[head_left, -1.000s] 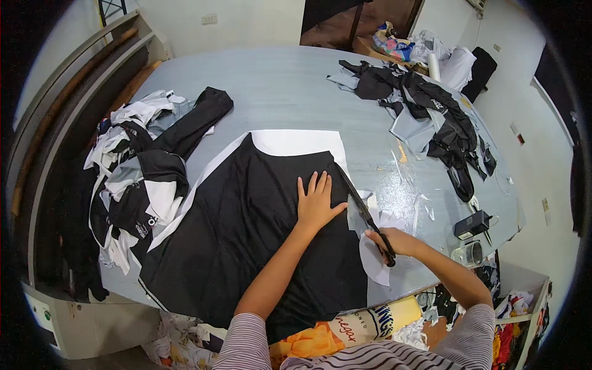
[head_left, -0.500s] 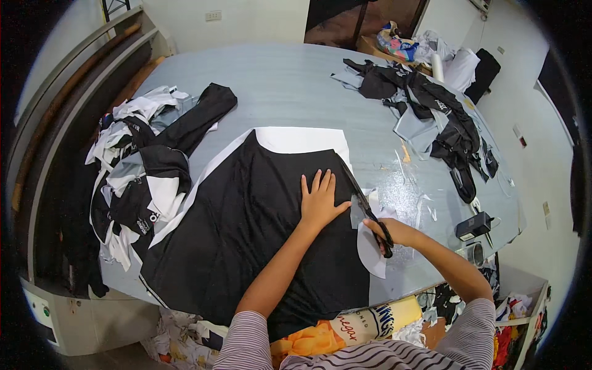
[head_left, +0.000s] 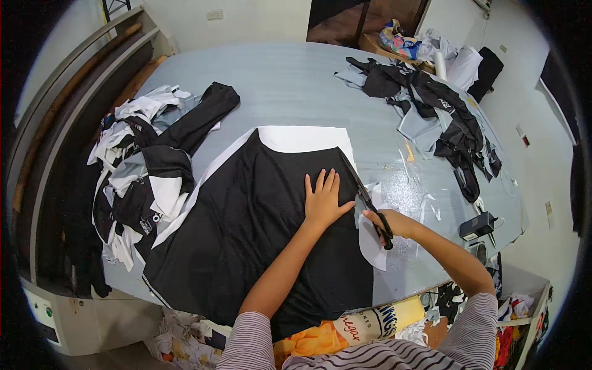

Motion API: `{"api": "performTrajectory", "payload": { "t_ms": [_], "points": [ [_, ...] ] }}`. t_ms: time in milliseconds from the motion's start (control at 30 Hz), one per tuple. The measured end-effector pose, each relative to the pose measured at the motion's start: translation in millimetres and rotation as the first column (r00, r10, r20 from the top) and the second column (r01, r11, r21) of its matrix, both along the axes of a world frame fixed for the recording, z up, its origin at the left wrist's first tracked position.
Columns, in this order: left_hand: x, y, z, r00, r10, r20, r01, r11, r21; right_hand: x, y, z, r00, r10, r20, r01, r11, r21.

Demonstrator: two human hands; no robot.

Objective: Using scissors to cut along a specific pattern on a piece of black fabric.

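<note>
Scissors [head_left: 367, 200] moved forward, held in right grip [head_left: 396, 224]; black fabric [head_left: 256, 225] leftward.

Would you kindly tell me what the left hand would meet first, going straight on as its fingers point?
Past the black fabric it lies on, the left hand would probably first meet the white piece showing beyond the fabric's far edge, though depth is unclear.
</note>
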State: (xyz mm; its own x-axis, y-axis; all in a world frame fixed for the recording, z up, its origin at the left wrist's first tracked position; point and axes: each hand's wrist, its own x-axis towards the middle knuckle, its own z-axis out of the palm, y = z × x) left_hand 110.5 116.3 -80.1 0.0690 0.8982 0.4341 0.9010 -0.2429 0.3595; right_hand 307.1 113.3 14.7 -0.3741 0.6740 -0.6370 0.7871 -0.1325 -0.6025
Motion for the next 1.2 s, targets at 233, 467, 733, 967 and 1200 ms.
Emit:
{"api": "performTrajectory", "payload": {
  "t_ms": [233,467,733,967,1200],
  "points": [
    [0.0,1.5,-1.8,1.000,-0.002,-0.012,0.003,1.000,0.013,-4.6,18.5,12.4,1.000,-0.013,0.023,0.016,0.990,-0.139],
    [0.9,3.3,-3.2,1.000,0.001,-0.013,-0.001,0.998,0.056,-4.2,24.7,1.2,0.998,-0.051,-0.030,0.048,0.995,-0.085],
    [-15.4,-9.7,26.7,0.999,-0.002,-0.041,-0.007,0.977,-0.212,7.1,9.6,-14.0,0.974,-0.132,-0.183,0.134,0.991,-0.006],
    [-55.5,-138.6,82.0,0.907,0.362,-0.214,-0.416,0.702,-0.577,77.9,-37.4,-16.1,0.881,-0.328,-0.340,0.278,0.942,-0.187],
    [-94.3,-168.4,37.3,0.628,0.732,-0.265,-0.737,0.451,-0.503,122.9,-99.4,-15.1,0.836,-0.469,-0.287,0.400,0.877,-0.268]
  ]
}}
